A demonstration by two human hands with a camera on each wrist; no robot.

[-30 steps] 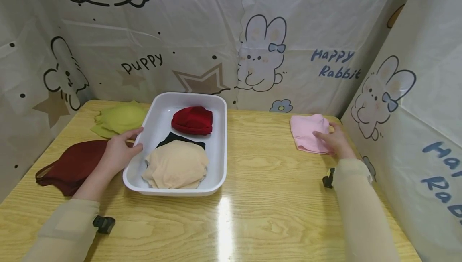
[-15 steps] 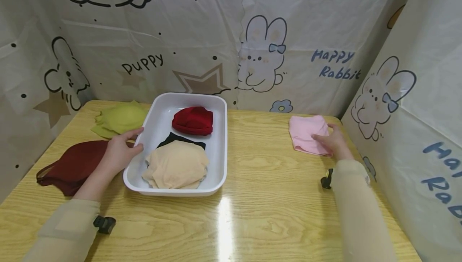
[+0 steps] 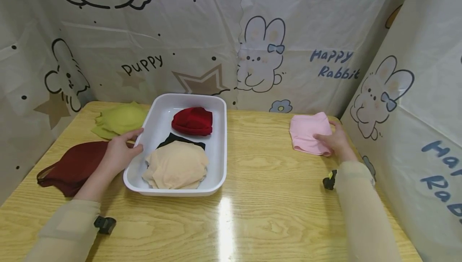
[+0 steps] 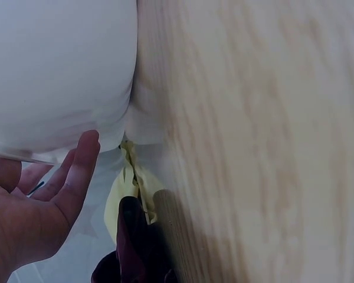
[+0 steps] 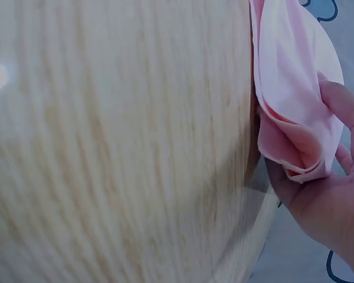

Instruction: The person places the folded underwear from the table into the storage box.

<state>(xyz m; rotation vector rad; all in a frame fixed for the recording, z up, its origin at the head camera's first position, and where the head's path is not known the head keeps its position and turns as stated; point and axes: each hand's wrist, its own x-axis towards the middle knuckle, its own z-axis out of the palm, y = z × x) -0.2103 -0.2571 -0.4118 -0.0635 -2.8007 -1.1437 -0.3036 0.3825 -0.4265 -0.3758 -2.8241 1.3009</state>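
Note:
In the head view, my left hand (image 3: 117,155) rests at the left rim of a white tray (image 3: 224,161), thumb and index finger apart. The left wrist view shows its fingers (image 4: 79,165) against the tray's outer wall (image 4: 59,71). Far right, my right hand (image 3: 336,139) pinches a folded pink garment (image 3: 308,133) at its right edge. The right wrist view shows the thumb (image 5: 342,106) on one face of the pink garment (image 5: 289,65) and fingers under its folded end. The tray holds a red folded garment (image 3: 193,121), a beige garment (image 3: 177,165) and a black one (image 3: 177,138) partly under the beige.
Left of the tray lie a yellow-green garment (image 3: 122,117) and a dark brown-red bra (image 3: 81,163), which the left forearm partly covers. The wooden table (image 3: 267,198) meets printed white sheets (image 3: 202,33) at the back and both sides.
The right hand shifts slightly back and forth with the pink garment, whose right side now stands a little higher than half a second ago. The left hand and tray stay put.

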